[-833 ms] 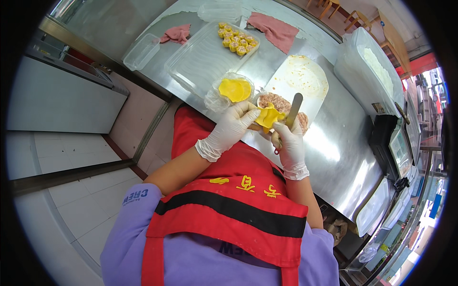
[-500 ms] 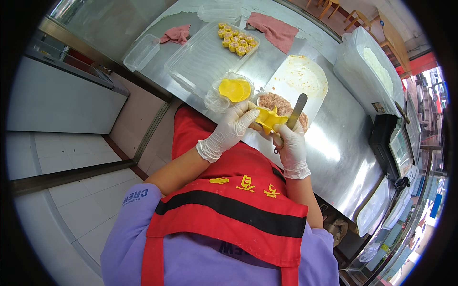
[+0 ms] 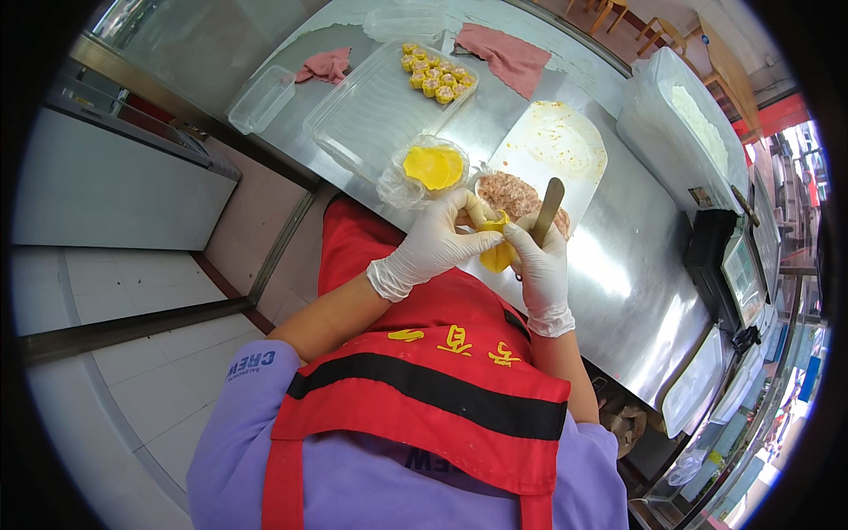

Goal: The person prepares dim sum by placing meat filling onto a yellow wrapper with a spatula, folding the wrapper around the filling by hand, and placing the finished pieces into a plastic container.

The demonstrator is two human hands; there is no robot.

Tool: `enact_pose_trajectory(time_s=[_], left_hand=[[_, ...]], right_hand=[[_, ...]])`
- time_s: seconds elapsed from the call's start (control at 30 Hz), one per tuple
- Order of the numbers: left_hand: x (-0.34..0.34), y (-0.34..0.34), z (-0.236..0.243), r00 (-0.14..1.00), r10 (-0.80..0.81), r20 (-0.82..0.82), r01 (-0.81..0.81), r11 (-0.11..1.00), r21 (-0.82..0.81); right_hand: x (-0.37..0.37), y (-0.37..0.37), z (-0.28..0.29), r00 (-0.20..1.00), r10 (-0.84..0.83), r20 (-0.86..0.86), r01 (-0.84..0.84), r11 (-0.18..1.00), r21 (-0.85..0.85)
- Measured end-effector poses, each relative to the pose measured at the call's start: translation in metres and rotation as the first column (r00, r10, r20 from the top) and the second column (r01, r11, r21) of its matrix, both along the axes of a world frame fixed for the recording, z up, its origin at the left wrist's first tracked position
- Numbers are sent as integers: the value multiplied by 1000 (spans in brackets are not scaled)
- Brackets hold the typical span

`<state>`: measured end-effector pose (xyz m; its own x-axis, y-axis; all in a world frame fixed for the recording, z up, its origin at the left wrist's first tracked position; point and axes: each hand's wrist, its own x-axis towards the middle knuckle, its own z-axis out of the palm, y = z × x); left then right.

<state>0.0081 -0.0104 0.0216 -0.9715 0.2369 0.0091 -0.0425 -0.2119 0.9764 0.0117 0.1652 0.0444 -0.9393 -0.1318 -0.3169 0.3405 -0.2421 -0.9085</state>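
My left hand (image 3: 439, 240), in a white glove, pinches a yellow wrapper (image 3: 496, 256) gathered upright between my hands. Against its other side are the thumb and fingers of my gloved right hand (image 3: 542, 269), which also grips a metal spatula (image 3: 548, 209) with its blade pointing up. Just behind them, a mound of pinkish minced filling (image 3: 512, 190) lies at the near end of a white board (image 3: 565, 141). A stack of round yellow wrappers (image 3: 426, 166) rests on crumpled plastic to the left. Whether filling is inside the held wrapper I cannot tell.
A plastic tray (image 3: 353, 124) holds several yellow dumplings (image 3: 437, 79) on the steel table (image 3: 627, 291). Behind are pink cloths (image 3: 503, 53) and small clear containers (image 3: 261, 97). At right stand a bin of white powder (image 3: 671, 124) and a black scale (image 3: 711, 252).
The spread, crinkled wrapper is now gathered narrower and sits lower between my hands. My left fingers have curled over its top and my thumb has moved down across it.
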Motion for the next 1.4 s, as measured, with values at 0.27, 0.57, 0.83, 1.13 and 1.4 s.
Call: enact_pose_trajectory(time_s=[0.27,0.57,0.83,1.13,1.4], left_hand=[[-3,-5,11,903,-126,411,105,992,75],[-4,-8,-7,973,-164,160,159,986,45],[-7,-12,-8,867,-238,437,-95,783,615],[-5,-15,-16,987,-34,156,3,980,198],[-6,-4,6,940,-119,319,85,989,119]], right_hand=[[2,-1,-10,981,37,-189,-17,994,105],[2,4,-17,965,160,-209,-71,923,377],[-1,2,-12,987,-132,88,142,984,-111],[-2,-3,4,996,-71,50,77,990,-117],[0,-2,2,985,-125,-122,126,992,6]])
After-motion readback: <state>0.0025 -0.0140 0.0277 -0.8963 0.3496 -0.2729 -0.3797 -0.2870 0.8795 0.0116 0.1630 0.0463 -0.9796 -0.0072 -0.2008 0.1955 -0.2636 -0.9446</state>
